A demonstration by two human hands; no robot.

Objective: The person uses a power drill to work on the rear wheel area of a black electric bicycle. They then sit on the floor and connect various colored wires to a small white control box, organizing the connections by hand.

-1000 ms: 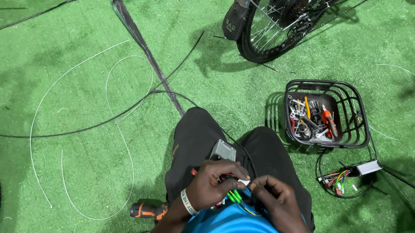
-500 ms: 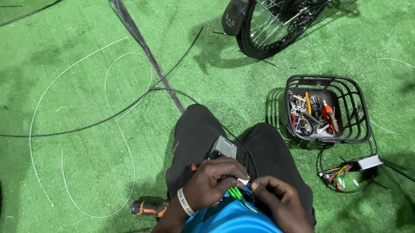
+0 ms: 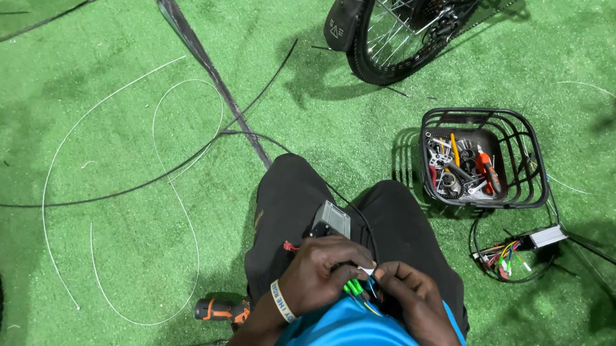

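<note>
Even, bright light over the artificial turf [image 3: 103, 253], colours vivid and the view sharp.

Soft dark shadows fall left of the wire basket [image 3: 530, 154] and below-left of the bicycle wheel [image 3: 394, 43], so the light seems to come from the upper right. No glare. The corners darken, and straight lines bow a little toward the edges. Fine wires at the hands are too small to resolve.

**Clearance around the hands**

Left of left hand [image 3: 320, 273]: open turf, crossed by thin white wire [image 3: 152, 185] and black cable [image 3: 107, 198]. Ahead: grey controller box [image 3: 331, 219] on lap. Right of right hand [image 3: 408, 289]: wire basket [image 3: 529, 161], bicycle wheel [image 3: 394, 43] beyond.
</note>
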